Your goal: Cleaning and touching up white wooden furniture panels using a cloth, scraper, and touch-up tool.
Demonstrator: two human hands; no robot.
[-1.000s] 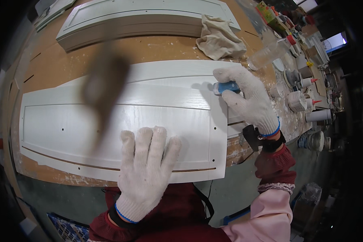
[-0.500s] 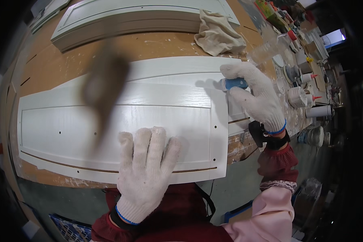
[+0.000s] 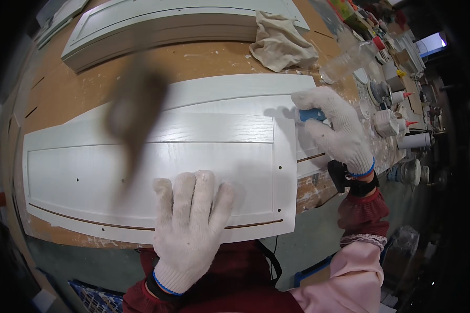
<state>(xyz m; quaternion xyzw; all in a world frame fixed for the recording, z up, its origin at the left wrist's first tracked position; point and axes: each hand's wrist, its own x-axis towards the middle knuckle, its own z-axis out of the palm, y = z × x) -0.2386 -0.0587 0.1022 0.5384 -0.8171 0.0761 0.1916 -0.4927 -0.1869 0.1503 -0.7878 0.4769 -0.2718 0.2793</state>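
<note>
My left hand (image 3: 188,235), in a white knit glove, lies flat with fingers spread on the front edge of a white wooden panel (image 3: 209,182) with a framed face, small holes and a brown groove. My right hand (image 3: 337,128), gloved likewise, curls its thumb and fingers around a small blue rounded object (image 3: 312,115); its kind I cannot make out. That hand is over the right end of a second white panel (image 3: 235,88), which lies partly beneath the first. A dark blurred shape (image 3: 136,104) hides part of both panels.
A stack of white panels (image 3: 162,41) lies at the back of the brown worktable (image 3: 193,60), with a beige cloth (image 3: 282,44) against its right end. Rightward are a clear plastic bottle (image 3: 350,62) with a red cap, a white roll (image 3: 415,141) and several red-tipped glue bottles (image 3: 399,98).
My right hand has shifted slightly right and down with the blue object in its grip. The left hand stays spread on the panel. The view has moved a little.
</note>
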